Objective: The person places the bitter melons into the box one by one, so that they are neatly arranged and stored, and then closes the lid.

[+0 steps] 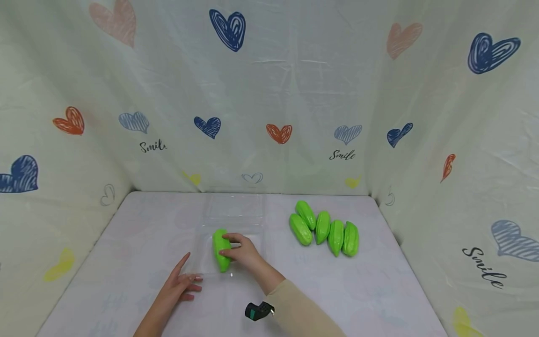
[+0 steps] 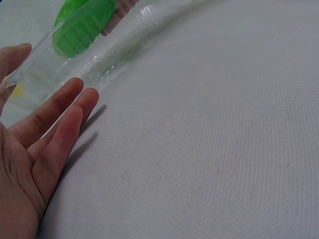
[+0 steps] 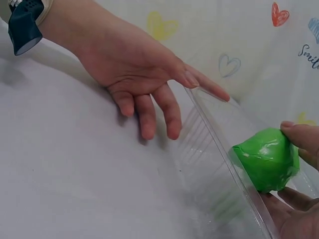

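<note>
My right hand (image 1: 242,250) grips a bright green, glossy ridged fruit (image 1: 220,250) with a tapered end, thumb on one side and fingers on the other. It is held upright-lengthwise within the outline of a clear plastic box (image 1: 202,248), whose lid (image 1: 236,206) lies folded back behind it. At the box's near left corner is my left hand (image 1: 177,283), fingers spread and relaxed. In the right wrist view, the left thumb and index finger touch the rim (image 3: 219,139), while the other fingers hang outside the wall.
Several more green fruits (image 1: 323,227) lie grouped on the right of the white-covered table (image 1: 358,290). A curtain (image 1: 286,84) printed with hearts encloses the back and both sides. A dark wrist device (image 1: 258,311) shows near the right sleeve (image 1: 301,309).
</note>
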`<state>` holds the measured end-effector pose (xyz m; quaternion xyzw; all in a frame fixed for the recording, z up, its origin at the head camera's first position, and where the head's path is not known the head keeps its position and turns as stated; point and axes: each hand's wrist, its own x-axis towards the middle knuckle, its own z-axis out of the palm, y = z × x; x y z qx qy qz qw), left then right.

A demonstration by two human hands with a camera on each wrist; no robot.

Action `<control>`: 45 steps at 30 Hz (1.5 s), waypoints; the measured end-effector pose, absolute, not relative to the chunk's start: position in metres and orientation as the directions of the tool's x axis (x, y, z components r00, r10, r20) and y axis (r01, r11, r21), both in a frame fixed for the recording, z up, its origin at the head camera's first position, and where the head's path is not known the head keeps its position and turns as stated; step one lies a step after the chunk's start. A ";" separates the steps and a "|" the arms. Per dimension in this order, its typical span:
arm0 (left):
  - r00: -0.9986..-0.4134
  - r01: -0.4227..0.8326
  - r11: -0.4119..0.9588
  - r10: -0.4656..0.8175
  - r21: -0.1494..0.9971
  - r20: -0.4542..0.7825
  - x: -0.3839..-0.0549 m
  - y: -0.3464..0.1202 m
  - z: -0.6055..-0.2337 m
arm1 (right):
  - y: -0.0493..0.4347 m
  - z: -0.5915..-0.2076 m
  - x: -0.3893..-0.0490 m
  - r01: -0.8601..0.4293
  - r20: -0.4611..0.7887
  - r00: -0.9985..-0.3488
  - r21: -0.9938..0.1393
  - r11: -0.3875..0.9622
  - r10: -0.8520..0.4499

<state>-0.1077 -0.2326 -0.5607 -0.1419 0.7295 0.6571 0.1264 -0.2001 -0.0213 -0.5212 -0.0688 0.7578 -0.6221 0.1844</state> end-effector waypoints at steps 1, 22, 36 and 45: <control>-0.927 -0.376 0.098 -0.044 0.922 -0.373 -0.108 -0.233 -0.561 | -0.023 -0.522 -0.200 0.125 -0.193 -0.924 -0.968 0.216 -0.330; -0.946 -0.324 0.081 -0.037 0.942 -0.322 -0.107 -0.233 -0.561 | -0.055 -0.525 -0.196 0.125 -0.208 -0.942 -0.946 0.299 -0.262; -0.947 -0.320 0.068 -0.014 0.945 -0.320 -0.106 -0.234 -0.559 | -0.059 -0.522 -0.198 0.070 -0.181 -0.940 -0.932 0.357 -0.288; -0.948 -0.318 0.064 -0.010 0.946 -0.318 -0.106 -0.235 -0.559 | -0.057 -0.521 -0.199 0.122 -0.234 -0.917 -0.936 0.330 -0.324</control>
